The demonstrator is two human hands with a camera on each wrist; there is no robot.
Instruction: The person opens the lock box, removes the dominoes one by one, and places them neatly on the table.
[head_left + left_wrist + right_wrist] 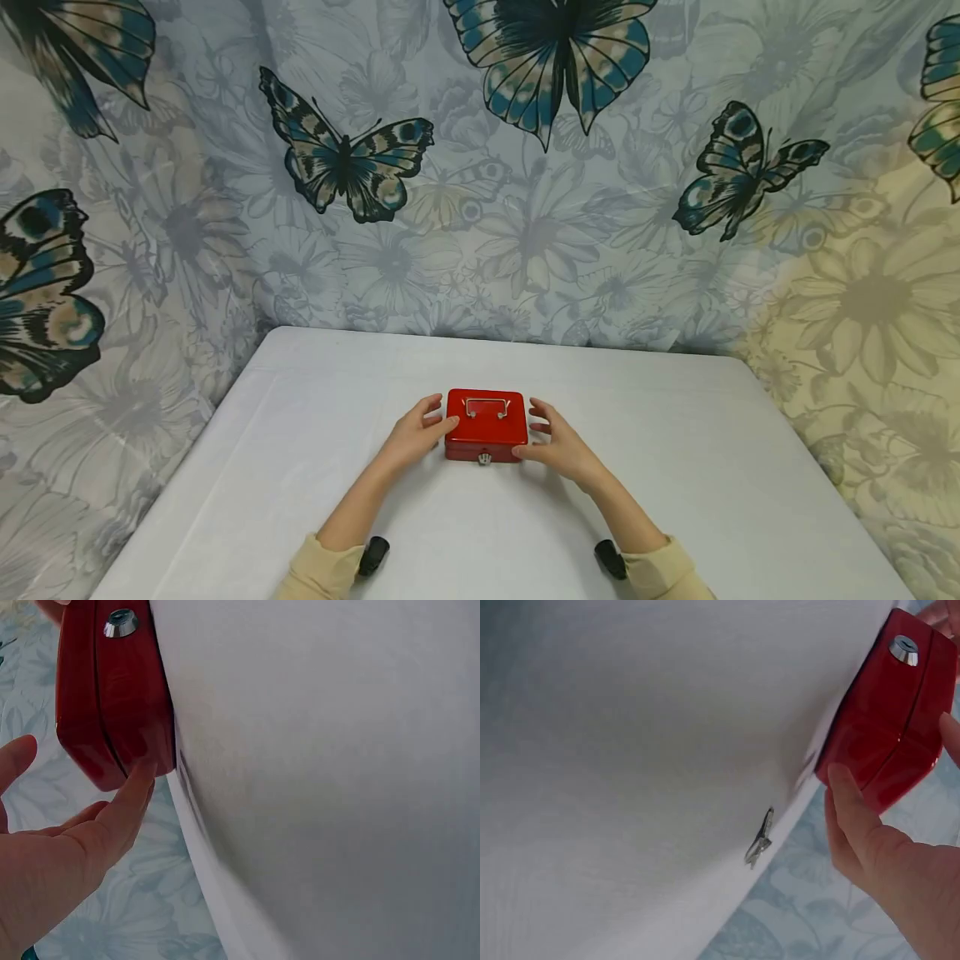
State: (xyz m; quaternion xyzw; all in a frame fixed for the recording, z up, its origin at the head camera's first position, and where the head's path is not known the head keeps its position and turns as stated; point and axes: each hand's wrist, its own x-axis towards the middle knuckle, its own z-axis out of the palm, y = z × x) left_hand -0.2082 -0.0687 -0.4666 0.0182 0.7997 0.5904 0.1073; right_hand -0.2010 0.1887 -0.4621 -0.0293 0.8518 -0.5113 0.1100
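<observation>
A red metal cash box (486,423) with a folded wire handle on its lid lies on the table, lid down shut. Its silver key lock (121,623) faces the person. My left hand (417,432) is at the box's left end, fingers loosely spread, thumb over the lid's edge; in the left wrist view one finger touches the end wall. At the right end, my right hand (557,442) has its fingers apart and relaxed, with the thumb by the front corner. In the right wrist view a fingertip touches the box there. Neither hand grips it.
The box stands on a white-covered table (315,400). A small metallic object (759,840), perhaps keys, lies on the cloth in the right wrist view. Butterfly-patterned cloth (525,233) hangs behind and at both sides. Each wrist carries a black camera (373,556).
</observation>
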